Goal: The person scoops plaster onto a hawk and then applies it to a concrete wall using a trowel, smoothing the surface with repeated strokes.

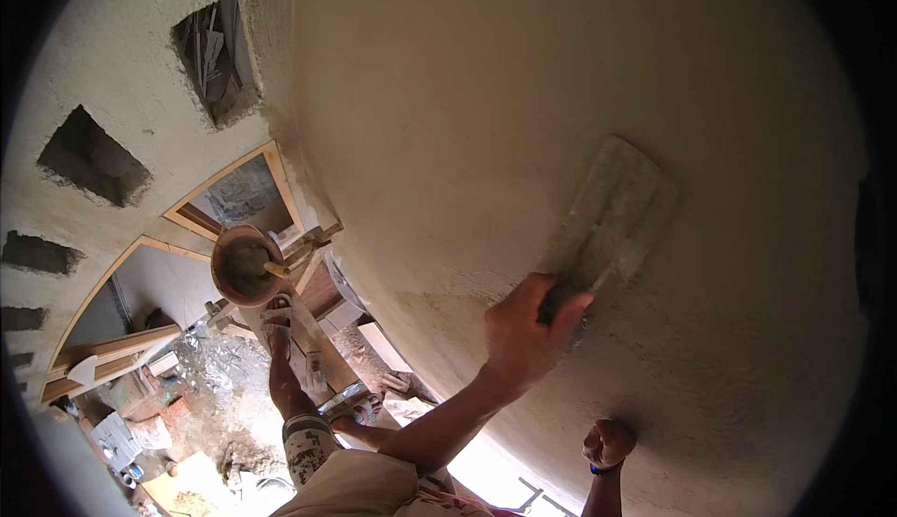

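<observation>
My left hand (528, 330) grips the handle of a flat rectangular metal plastering float (617, 190), whose blade lies against the smooth grey-beige plastered wall (448, 97). Lower right, my right hand (607, 442) is closed in a fist against the wall, a blue band at its wrist; I see nothing in it. A round pan of grey mortar (245, 265), with a wooden-handled tool in it, sits on the wooden plank (327, 358) by my sandalled foot (277, 316).
My feet are on the narrow raised plank. Far below, the floor (215, 405) holds rubble, boards and containers. The left wall (149, 69) has several square holes, a wooden-framed window (271, 153) and a framed opening (140, 244). The plastered wall fills the right side.
</observation>
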### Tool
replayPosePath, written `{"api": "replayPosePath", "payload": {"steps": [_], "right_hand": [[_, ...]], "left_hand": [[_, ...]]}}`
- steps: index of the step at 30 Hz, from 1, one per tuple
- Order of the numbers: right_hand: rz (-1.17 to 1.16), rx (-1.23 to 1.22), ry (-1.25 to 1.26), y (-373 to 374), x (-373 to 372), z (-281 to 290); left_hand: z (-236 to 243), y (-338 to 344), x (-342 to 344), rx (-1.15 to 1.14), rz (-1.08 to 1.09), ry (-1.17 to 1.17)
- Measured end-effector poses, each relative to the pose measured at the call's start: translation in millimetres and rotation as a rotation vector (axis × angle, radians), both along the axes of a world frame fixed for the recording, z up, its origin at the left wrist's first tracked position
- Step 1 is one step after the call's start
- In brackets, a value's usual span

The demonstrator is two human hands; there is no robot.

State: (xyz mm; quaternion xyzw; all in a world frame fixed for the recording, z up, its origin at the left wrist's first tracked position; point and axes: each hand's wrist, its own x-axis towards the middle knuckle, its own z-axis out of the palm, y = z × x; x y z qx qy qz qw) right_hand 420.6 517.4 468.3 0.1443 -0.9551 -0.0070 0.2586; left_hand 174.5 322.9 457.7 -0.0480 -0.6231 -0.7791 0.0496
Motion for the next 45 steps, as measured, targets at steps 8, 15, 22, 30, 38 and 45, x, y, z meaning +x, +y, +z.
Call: {"api": "replayPosePath", "payload": {"steps": [8, 15, 22, 30, 38, 45], "right_hand": [[0.135, -0.111, -0.205, 9, 4, 1], [0.168, -0.091, -0.087, 6, 4, 1], [0.213, -0.136, -0.127, -7, -8, 24], [0.258, 0.089, 0.0, 0, -11, 34], [0.239, -0.296, -0.423, 35, 28, 38], [0.268, -0.025, -0.234, 4, 10, 58]], "left_hand": [[63, 25, 79, -0.05, -0.111, 0.202], [33, -30, 62, 0.866, -0.382, -0.582], [80, -41, -5, 0.318, -0.054, -0.249], [156, 52, 102, -0.231, -0.098, 0.317], [85, -10, 93, 0.055, -0.18, -0.128], [43, -16, -27, 0.123, 0.117, -0.116]]}}
